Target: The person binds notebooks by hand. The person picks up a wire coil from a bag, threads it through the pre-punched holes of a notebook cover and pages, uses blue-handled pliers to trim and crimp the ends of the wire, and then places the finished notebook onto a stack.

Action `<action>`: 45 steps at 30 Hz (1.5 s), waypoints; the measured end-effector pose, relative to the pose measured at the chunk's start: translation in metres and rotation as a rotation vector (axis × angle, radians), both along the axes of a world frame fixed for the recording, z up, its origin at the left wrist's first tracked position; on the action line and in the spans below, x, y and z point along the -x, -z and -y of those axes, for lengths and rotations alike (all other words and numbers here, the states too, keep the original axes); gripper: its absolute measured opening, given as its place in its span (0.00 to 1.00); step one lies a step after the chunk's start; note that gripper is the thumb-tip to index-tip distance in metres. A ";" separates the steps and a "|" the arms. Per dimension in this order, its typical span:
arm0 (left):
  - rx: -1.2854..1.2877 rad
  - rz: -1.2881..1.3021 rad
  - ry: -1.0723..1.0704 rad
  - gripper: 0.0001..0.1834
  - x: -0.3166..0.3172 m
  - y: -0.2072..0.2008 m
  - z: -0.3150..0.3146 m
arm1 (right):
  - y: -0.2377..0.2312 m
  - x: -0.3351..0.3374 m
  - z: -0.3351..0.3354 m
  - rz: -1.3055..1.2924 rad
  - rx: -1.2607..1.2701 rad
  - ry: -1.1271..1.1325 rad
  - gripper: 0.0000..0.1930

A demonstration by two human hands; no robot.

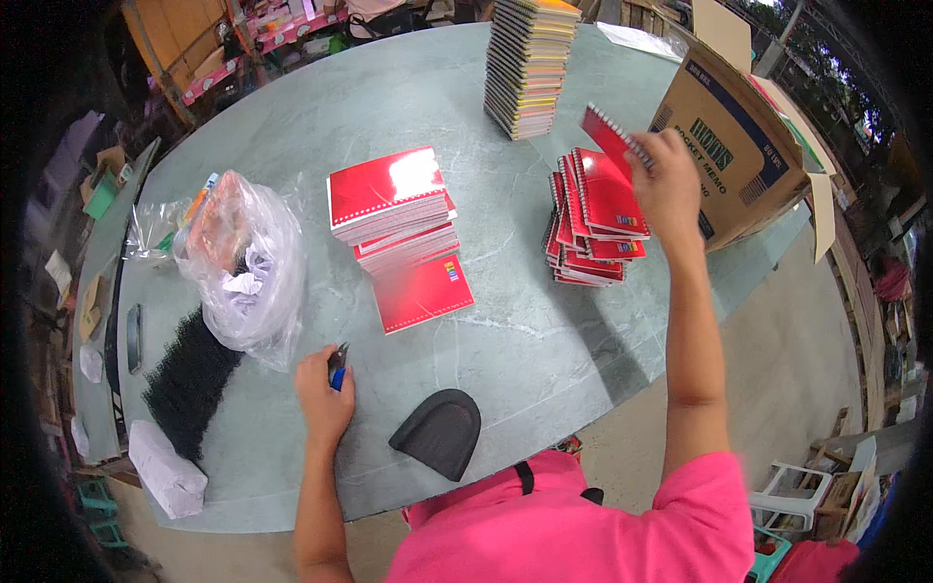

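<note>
Raised over a pile of red spiral notebooks (610, 199) at the right, my right hand (671, 180) grips one red spiral notebook (614, 138) by its edge. My left hand (323, 394) rests near the front left of the table, closed round small blue-handled pliers (337, 367) with their dark jaws pointing away from me. Beyond it lies a staggered stack of red covers and page blocks (389, 199), with holes punched along the edges and no spiral showing. One such red block (425, 293) lies nearest me, at the front of that stack.
A tall stack of spiral notebooks (530, 68) stands at the far side. An open cardboard box (734, 146) sits at the right edge. On the left are a plastic bag of scraps (248, 272), black wire spirals (190, 384) and a phone (134, 338). A black pad (439, 432) lies near me.
</note>
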State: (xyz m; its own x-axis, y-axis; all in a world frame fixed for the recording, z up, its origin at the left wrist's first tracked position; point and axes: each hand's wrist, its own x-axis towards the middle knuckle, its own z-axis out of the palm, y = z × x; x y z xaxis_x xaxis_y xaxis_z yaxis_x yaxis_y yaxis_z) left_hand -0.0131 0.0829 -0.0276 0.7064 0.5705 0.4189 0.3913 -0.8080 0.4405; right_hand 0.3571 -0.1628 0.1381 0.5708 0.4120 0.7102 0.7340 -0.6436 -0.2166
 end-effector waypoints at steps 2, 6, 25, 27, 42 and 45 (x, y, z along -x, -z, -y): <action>0.028 0.014 -0.005 0.20 0.000 -0.002 0.001 | -0.011 -0.016 0.013 0.036 -0.116 -0.193 0.13; -0.011 0.012 -0.006 0.21 -0.002 -0.003 0.003 | 0.036 -0.063 0.035 0.031 -0.004 -0.264 0.19; -0.098 0.048 -0.134 0.22 -0.009 0.009 -0.004 | 0.026 0.000 -0.007 0.096 -0.073 -0.080 0.17; -0.207 0.094 -0.106 0.20 -0.020 0.006 -0.009 | 0.023 0.029 -0.027 -0.120 -0.043 -0.320 0.15; -0.274 -0.432 0.460 0.13 -0.096 -0.029 -0.005 | 0.140 0.123 -0.123 -0.008 0.570 -0.876 0.18; -0.289 -0.372 0.421 0.11 -0.101 -0.022 -0.001 | 0.149 0.126 -0.126 0.046 0.544 -0.842 0.13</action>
State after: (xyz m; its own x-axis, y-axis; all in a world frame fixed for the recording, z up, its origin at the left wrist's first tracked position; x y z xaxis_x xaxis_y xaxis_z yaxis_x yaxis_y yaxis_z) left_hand 0.0877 0.0841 -0.0053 0.9737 0.1122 0.1981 0.0987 -0.9922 0.0768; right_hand 0.2314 -0.0368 -0.0112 -0.0797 0.9442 0.3195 0.9962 0.0866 -0.0075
